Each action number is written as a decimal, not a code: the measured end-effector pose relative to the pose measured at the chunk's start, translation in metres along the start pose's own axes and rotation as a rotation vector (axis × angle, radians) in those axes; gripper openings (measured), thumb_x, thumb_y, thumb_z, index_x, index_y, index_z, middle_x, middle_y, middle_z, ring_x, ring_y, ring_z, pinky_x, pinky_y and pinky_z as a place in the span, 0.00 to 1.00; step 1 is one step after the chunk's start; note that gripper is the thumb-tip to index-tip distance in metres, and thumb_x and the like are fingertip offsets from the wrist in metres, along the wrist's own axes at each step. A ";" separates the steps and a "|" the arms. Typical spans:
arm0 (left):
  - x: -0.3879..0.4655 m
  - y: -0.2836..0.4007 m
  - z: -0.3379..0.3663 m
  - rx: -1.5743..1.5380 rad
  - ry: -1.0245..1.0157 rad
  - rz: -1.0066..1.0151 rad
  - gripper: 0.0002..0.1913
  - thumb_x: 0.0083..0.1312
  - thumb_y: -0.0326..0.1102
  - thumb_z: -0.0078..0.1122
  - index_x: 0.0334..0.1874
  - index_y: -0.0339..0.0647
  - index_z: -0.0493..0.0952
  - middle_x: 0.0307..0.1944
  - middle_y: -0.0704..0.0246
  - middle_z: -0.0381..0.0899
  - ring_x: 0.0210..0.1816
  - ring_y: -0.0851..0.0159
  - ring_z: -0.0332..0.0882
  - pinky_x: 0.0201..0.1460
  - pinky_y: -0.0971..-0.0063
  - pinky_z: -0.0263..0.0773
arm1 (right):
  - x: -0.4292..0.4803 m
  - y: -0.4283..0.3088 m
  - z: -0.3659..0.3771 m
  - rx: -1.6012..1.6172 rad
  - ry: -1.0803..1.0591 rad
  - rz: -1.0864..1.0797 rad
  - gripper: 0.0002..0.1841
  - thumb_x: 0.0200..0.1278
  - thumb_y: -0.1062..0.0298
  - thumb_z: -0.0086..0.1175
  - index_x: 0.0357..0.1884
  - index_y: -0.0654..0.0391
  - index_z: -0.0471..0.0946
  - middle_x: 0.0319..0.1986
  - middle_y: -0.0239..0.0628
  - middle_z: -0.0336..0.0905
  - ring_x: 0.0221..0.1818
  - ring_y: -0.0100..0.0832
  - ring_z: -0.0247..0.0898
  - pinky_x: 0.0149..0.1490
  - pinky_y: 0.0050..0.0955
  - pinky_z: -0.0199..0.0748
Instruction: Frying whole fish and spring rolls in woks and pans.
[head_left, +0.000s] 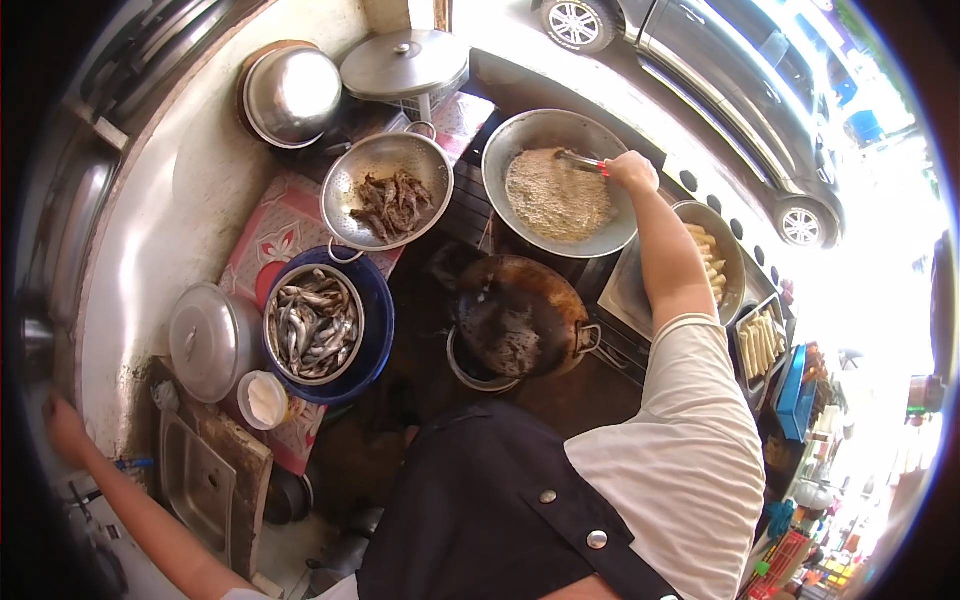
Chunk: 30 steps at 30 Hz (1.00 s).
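Observation:
My right hand grips metal tongs with red on the handle. Their far end dips into bubbling, foamy oil in a large metal wok; the foam hides whatever lies beneath. My left hand reaches far out to the left, beside the wall and above the sink side; its fingers are too unclear to read. Left of the wok, a perforated metal colander holds dark fried fish. Raw silvery fish fill a metal bowl set inside a blue basin.
A blackened wok sits below the oil wok. Rolled pieces fill a pan at right, near a tray of pale rolls. A lidded pot, a tub of white stuff and a steel sink stand at left. A car is outside.

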<state>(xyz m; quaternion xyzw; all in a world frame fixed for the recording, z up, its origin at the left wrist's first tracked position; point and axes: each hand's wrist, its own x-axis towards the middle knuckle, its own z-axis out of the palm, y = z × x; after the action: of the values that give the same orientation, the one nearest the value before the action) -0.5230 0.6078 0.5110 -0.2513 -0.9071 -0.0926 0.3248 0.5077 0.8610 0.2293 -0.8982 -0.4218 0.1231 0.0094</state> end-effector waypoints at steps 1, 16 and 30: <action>-0.001 0.002 0.003 -0.011 0.006 -0.009 0.32 0.74 0.68 0.42 0.68 0.58 0.78 0.64 0.63 0.83 0.66 0.44 0.77 0.66 0.53 0.71 | -0.003 -0.005 -0.002 -0.001 -0.002 -0.002 0.25 0.64 0.45 0.64 0.53 0.54 0.88 0.56 0.41 0.87 0.61 0.40 0.83 0.63 0.35 0.79; -0.001 0.006 0.008 -0.098 0.035 0.019 0.30 0.74 0.66 0.45 0.65 0.54 0.81 0.62 0.62 0.84 0.64 0.44 0.79 0.64 0.53 0.73 | -0.028 -0.023 0.013 -0.005 0.076 -0.039 0.23 0.69 0.48 0.60 0.54 0.55 0.87 0.56 0.45 0.86 0.62 0.42 0.82 0.64 0.37 0.79; -0.014 0.025 -0.013 -0.099 -0.035 -0.003 0.31 0.73 0.67 0.43 0.65 0.57 0.80 0.62 0.63 0.84 0.64 0.45 0.79 0.64 0.52 0.73 | -0.057 0.033 0.008 0.183 0.176 0.095 0.28 0.68 0.42 0.60 0.54 0.60 0.87 0.55 0.54 0.85 0.60 0.48 0.82 0.64 0.42 0.78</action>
<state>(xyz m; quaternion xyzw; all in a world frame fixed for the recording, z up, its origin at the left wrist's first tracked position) -0.4933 0.6189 0.5124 -0.2673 -0.9074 -0.1334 0.2957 0.4960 0.7960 0.2293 -0.9200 -0.3632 0.0819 0.1222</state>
